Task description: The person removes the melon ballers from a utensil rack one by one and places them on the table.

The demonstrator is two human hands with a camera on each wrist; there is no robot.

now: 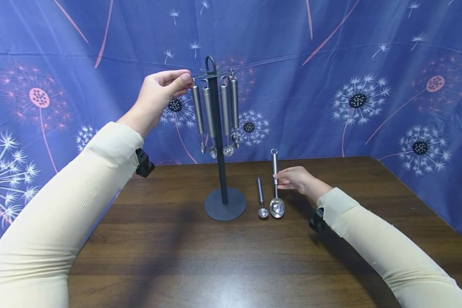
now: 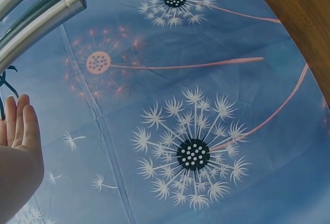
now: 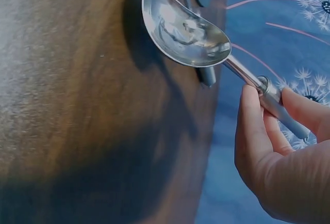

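A dark utensil stand (image 1: 219, 128) with a round base rises from the table, several steel-handled utensils hanging from its hooks. The hanging handle (image 1: 197, 109) farthest left is right beside my left hand (image 1: 163, 92), whose thumb and fingertips pinch the end of the stand's hook arm. In the left wrist view, part of that hand (image 2: 20, 146) shows near a dark hook. My right hand (image 1: 296, 179) holds a steel ice cream scoop (image 1: 277, 207) by its handle, bowl toward me; in the right wrist view the scoop's bowl (image 3: 183, 30) appears raised off the wood.
A smaller steel scoop (image 1: 263, 212) lies on the brown wooden table (image 1: 169, 256), between the stand's base and the ice cream scoop. Behind the table hangs a blue dandelion-patterned cloth (image 1: 292, 102).
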